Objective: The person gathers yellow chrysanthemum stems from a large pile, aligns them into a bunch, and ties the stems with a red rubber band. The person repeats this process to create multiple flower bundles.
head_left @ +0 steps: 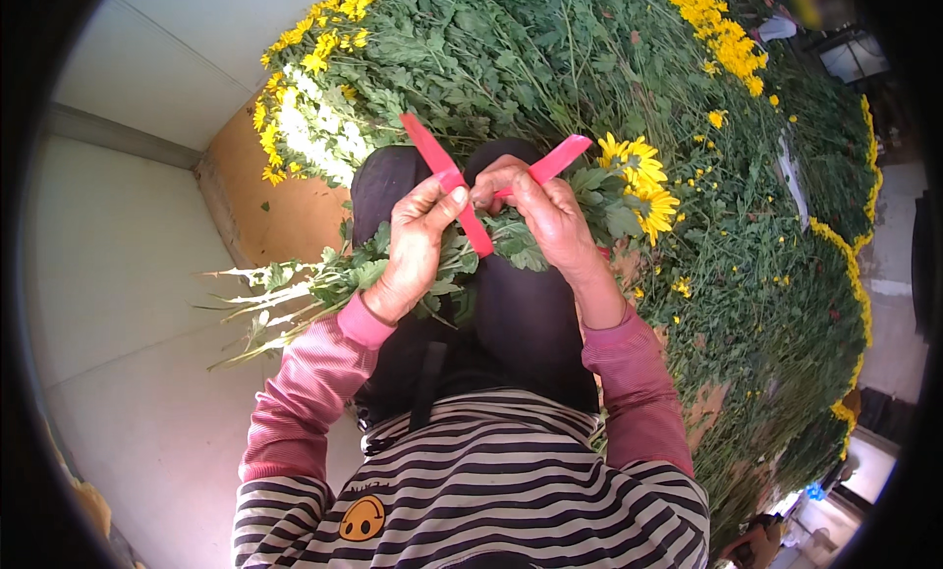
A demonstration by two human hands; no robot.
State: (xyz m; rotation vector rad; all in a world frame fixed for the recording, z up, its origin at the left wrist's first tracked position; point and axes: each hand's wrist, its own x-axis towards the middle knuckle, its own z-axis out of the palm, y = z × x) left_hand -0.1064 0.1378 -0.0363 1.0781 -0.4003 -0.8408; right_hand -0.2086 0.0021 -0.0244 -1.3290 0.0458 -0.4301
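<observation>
Red tie strip (462,191) is being crossed over a bundle of yellow chrysanthemums (413,265) that is lying across the person's lap. Cut stem ends (250,299) are projecting well to the left of the grip; the flower heads (643,186) are sitting just to the right of it.

Left hand (413,250) is wrapping around the stems, with thumb and forefinger pressed together on the strip at the point where its two ends are crossing. One end is rising up and to the left from this pinch. Right hand (545,211) is pinching the other end, which is extending up and to the right, fingers closed on it just beside the left thumb.

Step in hand, as judged: the binding is at the crossing stage, with no knot yet visible. The next move is likely calling for steady tension on both ends while one end is being passed under the other, with the left pinch holding the crossing against the stems.

Beyond the grip, a large heap of cut chrysanthemums (589,68) is filling the area.
</observation>
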